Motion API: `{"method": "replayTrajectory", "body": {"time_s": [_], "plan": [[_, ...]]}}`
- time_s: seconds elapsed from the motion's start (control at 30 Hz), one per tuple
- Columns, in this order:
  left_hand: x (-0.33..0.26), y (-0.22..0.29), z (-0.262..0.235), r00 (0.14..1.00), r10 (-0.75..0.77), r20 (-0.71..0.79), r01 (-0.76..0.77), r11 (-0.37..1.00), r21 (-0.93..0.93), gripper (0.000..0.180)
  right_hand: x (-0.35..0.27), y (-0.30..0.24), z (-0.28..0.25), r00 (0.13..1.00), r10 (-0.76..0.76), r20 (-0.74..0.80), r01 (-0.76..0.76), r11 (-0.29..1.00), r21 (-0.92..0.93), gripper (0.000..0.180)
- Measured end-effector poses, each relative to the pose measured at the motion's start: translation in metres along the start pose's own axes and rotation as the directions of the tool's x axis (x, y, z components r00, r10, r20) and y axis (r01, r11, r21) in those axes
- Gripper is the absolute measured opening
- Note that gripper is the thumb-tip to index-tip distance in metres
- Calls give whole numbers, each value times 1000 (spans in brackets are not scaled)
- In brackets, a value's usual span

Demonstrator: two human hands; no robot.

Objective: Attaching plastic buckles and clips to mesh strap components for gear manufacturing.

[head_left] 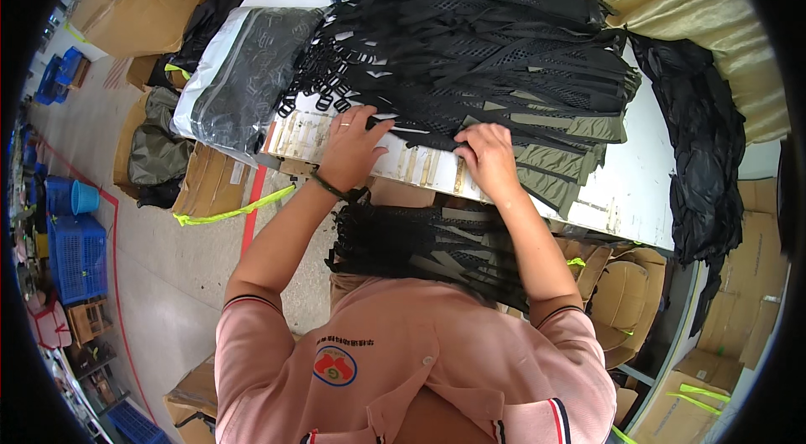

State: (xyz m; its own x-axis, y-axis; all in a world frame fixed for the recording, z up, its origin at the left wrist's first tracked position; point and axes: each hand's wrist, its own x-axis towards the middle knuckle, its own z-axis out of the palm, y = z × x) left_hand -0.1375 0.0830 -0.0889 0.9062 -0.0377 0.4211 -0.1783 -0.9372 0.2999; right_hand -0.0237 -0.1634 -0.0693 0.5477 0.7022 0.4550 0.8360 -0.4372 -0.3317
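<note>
A big heap of black mesh straps with olive green cloth ends [504, 66] lies on the white worktable [638, 184], at its near edge. The straps run long from side to side, across the person's front. The left hand [351, 150] lies flat with spread fingers on the near left part of the heap, holding nothing. The right hand [489, 160] curls its fingers onto a green end, just right of the left hand. Both hands touch the heap. More black straps [420, 247] rest on the lap below.
</note>
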Motion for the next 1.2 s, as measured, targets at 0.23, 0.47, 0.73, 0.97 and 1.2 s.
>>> {"method": "replayTrajectory", "body": {"time_s": [0.23, 0.47, 0.73, 0.97, 1.2], "plan": [[-6, -12, 5, 940, -24, 340, 94, 977, -191, 19, -12, 14, -34, 939, 167, 301, -203, 975, 93, 20], [-10, 9, -15, 669, -111, 735, 632, 607, -482, 23, 5, -37, -14, 982, -14, 187, -18, 985, 171, 51], [12, -61, -32, 775, -490, 399, 625, 689, -367, 31, 2, -44, 64, 959, -1, 284, -118, 908, 402, 22], [11, -92, -2, 933, -305, 190, 318, 947, -39, 36, 6, -45, 66, 951, 63, 302, -199, 873, 445, 14], [7, -76, -6, 973, -227, -34, 223, 971, -90, 19, 12, -33, 66, 869, 227, 440, -484, 570, 664, 12]]}}
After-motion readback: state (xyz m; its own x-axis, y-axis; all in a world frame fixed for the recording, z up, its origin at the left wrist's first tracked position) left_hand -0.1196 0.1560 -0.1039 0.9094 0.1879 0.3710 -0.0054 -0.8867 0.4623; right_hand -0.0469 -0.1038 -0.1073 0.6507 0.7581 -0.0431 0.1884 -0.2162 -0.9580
